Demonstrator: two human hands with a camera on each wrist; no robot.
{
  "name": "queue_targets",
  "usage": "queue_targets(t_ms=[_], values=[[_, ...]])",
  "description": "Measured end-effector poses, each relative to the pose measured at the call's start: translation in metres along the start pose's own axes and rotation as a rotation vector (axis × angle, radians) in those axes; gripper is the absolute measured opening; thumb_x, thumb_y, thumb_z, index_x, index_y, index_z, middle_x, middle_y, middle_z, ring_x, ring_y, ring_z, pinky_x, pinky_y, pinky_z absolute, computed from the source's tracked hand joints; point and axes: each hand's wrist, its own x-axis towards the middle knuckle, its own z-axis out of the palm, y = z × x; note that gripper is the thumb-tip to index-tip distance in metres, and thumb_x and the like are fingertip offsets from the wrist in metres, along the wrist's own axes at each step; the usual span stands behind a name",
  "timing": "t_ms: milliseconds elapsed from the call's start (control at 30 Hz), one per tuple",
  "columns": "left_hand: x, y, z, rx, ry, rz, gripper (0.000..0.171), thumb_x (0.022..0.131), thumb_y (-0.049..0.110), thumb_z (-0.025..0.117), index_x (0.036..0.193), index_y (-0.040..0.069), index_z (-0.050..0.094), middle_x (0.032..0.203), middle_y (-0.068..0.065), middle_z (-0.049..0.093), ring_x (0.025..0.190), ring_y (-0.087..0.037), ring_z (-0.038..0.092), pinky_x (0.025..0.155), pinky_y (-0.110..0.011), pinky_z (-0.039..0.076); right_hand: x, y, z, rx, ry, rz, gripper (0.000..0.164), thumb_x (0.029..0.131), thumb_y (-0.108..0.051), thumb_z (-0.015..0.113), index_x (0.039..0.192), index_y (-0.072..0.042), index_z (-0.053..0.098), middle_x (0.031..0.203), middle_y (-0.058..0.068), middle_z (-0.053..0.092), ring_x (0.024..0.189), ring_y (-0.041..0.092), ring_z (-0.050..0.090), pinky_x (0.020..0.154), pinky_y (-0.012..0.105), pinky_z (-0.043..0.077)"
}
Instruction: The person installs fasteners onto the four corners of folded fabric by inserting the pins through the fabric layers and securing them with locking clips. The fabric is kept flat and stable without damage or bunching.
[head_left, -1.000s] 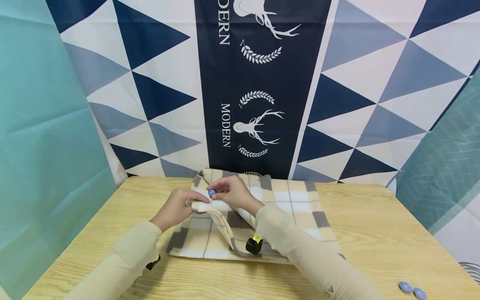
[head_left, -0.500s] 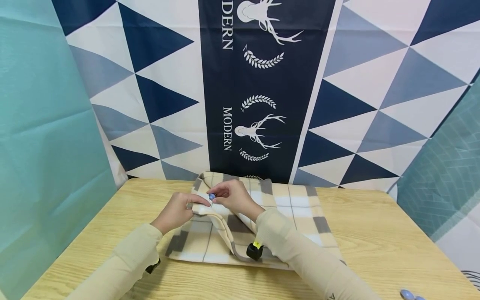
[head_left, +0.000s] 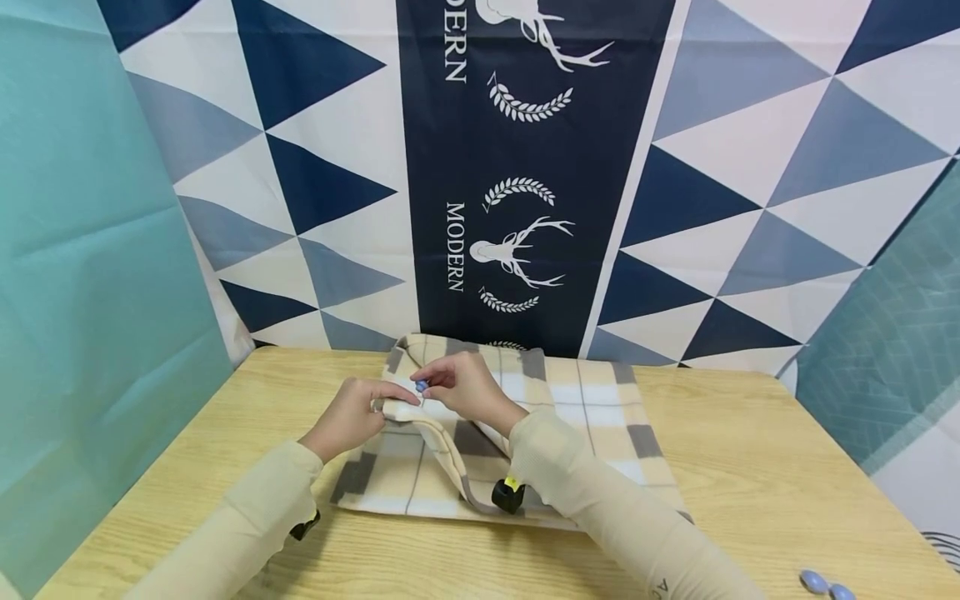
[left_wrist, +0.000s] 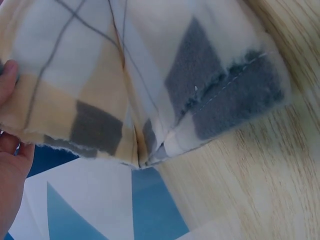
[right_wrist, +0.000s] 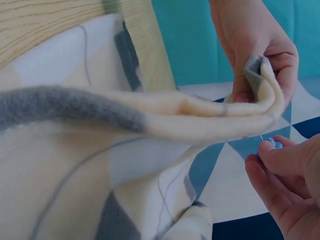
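Note:
A beige, white and grey plaid fleece blanket (head_left: 600, 417) lies folded on the table. My left hand (head_left: 348, 417) grips a raised edge of it between thumb and fingers, and the fabric (right_wrist: 200, 127) bunches in a fold there. Close by, my right hand (head_left: 468, 392) pinches a small blue-headed pin (right_wrist: 278, 144) between thumb and fingertips. Its thin metal point sticks up right at the underside of the fold in the right wrist view. In the left wrist view the blanket's frayed edge (left_wrist: 85, 147) hangs beside the left hand (left_wrist: 12, 175).
Two more blue oval pieces (head_left: 813, 581) lie at the table's front right. The wooden table (head_left: 750, 467) reaches back to a patterned curtain (head_left: 502, 167), with a teal cloth (head_left: 97, 275) on the left. Black wrist cameras (head_left: 508, 496) hang under the sleeves.
Both hands keep their grips in nearly the same place, with the blue-headed pin shifting only slightly between the right fingers. The head view tilts a little.

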Motion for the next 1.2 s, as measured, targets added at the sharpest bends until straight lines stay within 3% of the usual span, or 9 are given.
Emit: queue_targets(t_ms=[367,600,933,1200], values=[[0.0022,0.0008,-0.0002,0.013,0.023,0.017,0.052,0.069,-0.025,0.052,0.094,0.013,0.077,0.103,-0.008,0.075,0.095,-0.018,0.065,0.067,-0.023,0.044,0.0007,0.0034,0.0005,0.012,0.001,0.022,0.020,0.084,-0.002,0.070,0.103,-0.004,0.074,0.094,0.012,0.075,0.081,0.019,0.073,0.068,0.014,0.054],[0.0024,-0.0020,0.0004,-0.003,0.023,0.026,0.057,0.067,-0.027,0.046,0.095,0.013,0.077,0.101,-0.008,0.075,0.083,-0.015,0.059,0.063,-0.023,0.042,-0.0004,0.0035,0.0001,0.000,-0.008,0.020,0.020,0.085,-0.002,0.070,0.104,-0.005,0.074,0.097,0.011,0.075,0.082,0.019,0.072,0.069,0.015,0.055],[0.0012,-0.0002,-0.0003,-0.027,0.009,-0.006,0.056,0.068,-0.027,0.048,0.094,0.013,0.077,0.102,-0.008,0.075,0.096,-0.019,0.064,0.072,-0.023,0.046,-0.0019,0.0014,0.0023,-0.006,0.001,0.033,0.020,0.083,-0.003,0.071,0.103,-0.006,0.075,0.096,0.010,0.076,0.081,0.017,0.072,0.068,0.013,0.054],[0.0016,0.0010,-0.0002,-0.038,0.026,-0.013,0.054,0.068,-0.027,0.050,0.094,0.012,0.076,0.104,-0.009,0.075,0.098,-0.020,0.064,0.069,-0.024,0.046,-0.0033,-0.0001,0.0025,0.001,0.033,-0.013,0.021,0.080,0.001,0.073,0.100,-0.003,0.075,0.091,0.012,0.076,0.079,0.019,0.073,0.067,0.012,0.053]])
